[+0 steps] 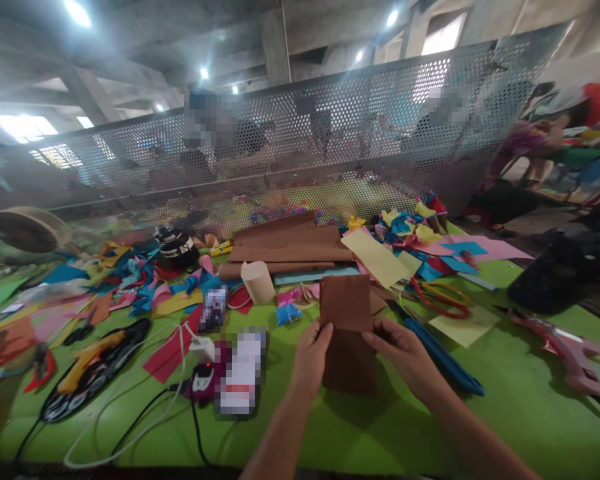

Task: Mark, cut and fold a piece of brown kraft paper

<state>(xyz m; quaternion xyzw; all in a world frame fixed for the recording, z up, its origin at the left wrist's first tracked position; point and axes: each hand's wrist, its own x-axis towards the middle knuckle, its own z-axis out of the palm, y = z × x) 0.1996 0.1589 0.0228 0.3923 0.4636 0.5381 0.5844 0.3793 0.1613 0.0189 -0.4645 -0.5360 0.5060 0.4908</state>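
Observation:
Both hands hold a folded piece of brown paper (346, 308) upright above the green table. My left hand (311, 353) pinches its left edge, thumb on the near face. At the right edge, my right hand (395, 348) grips it with thumb and fingers; some fingertips are hidden behind the paper. A crease or seam crosses the piece at about finger height, and its lower half is in shadow. Just beyond lie larger brown sheets (290, 241). A small blue packet (289, 315) lies left of the held piece, and a blue-handled knife or tool (443, 357) lies to the right.
On the green table (300, 447) a power strip (205, 381) with cables and a blurred phone (241, 373) lie left. A yellow glue gun (93, 360) is farther left, a pink one (565, 347) at right. Coloured scraps lie along a perforated metal screen (290, 147); people sit behind it.

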